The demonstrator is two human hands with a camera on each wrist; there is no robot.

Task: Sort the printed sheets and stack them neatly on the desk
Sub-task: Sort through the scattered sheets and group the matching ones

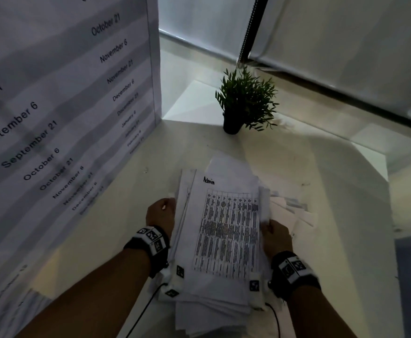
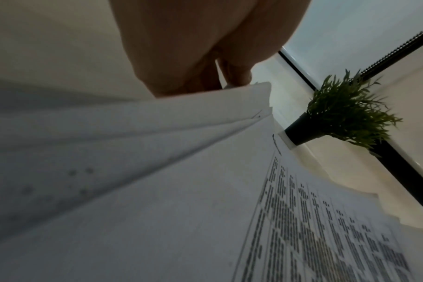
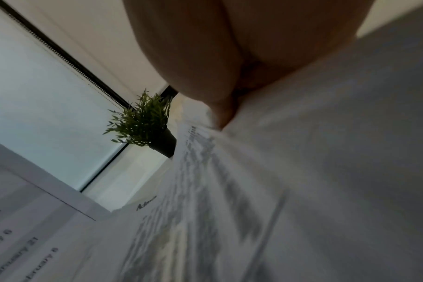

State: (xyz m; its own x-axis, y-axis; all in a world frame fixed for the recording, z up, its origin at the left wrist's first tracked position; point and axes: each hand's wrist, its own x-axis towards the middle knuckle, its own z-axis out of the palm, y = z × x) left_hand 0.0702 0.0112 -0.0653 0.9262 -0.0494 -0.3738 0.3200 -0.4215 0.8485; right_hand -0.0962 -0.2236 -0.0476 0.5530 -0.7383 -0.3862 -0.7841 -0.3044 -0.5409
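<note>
A thick, uneven stack of printed sheets [image 1: 226,230] sits in front of me on the pale desk [image 1: 333,181]. Its top sheet carries a dense table and the handwritten word "Admin". My left hand [image 1: 163,212] grips the stack's left edge, with its fingers curled against the paper edges [image 2: 237,80]. My right hand [image 1: 272,230] holds the right edge, thumb on top of the sheets [image 3: 225,112]. The fingers under the paper are hidden. The sheets fan out unevenly at the near end [image 1: 211,313].
More loose sheets [image 1: 294,211] lie to the right of the stack. A small green plant in a black pot [image 1: 233,123] stands behind it. A large board printed with dates [image 1: 65,106] rises on the left. Window blinds with a bead chain [image 1: 248,32] lie beyond.
</note>
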